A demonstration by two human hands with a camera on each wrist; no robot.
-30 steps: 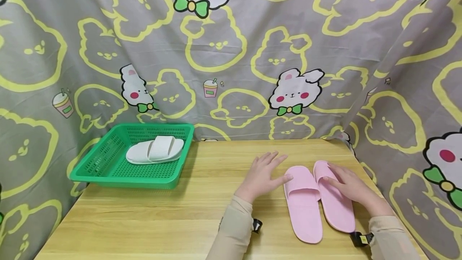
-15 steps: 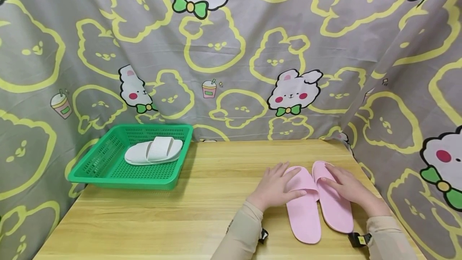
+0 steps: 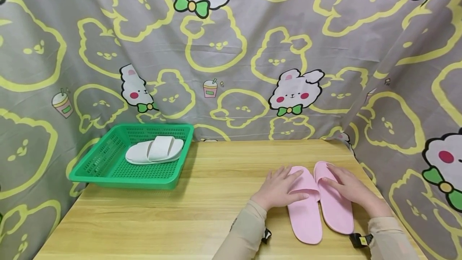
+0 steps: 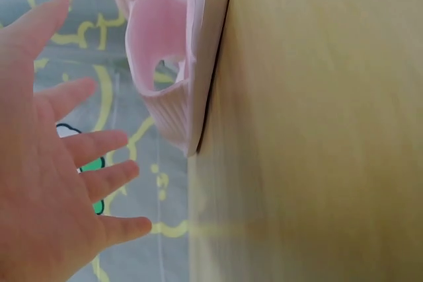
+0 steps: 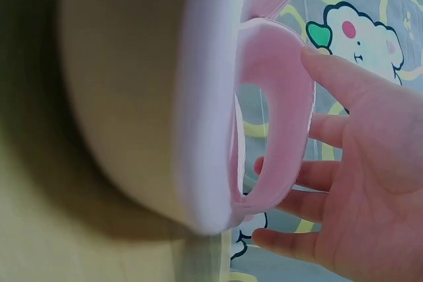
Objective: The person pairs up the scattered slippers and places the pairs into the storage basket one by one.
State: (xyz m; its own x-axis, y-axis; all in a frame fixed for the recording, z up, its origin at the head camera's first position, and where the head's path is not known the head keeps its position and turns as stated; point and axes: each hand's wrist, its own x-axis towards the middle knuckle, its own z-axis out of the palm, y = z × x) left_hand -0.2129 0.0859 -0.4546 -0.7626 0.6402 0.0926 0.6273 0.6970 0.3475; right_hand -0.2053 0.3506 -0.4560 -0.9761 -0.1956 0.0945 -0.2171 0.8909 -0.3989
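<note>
Two pink slippers lie side by side on the table, toes pointing away. Over the strap of the left pink slipper (image 3: 306, 222) my left hand (image 3: 277, 189) is held with fingers spread; in the left wrist view a gap shows between this hand (image 4: 49, 170) and the ribbed strap (image 4: 168, 107). At the right pink slipper (image 3: 339, 214) my right hand (image 3: 348, 184) has relaxed fingers along the strap. The right wrist view puts its thumb tip right at the strap's edge (image 5: 291, 110), with the other fingers on the strap's outer side. Neither slipper is gripped.
A green perforated plastic basket (image 3: 177, 179) stands at the back left, holding white slippers (image 3: 160, 149). The wooden table (image 3: 202, 220) is bordered behind and at the sides by a grey patterned curtain (image 3: 231, 79).
My left hand has moved right and slightly nearer, from beside the left pink slipper to over its strap. The right hand and both slippers have stayed in place.
</note>
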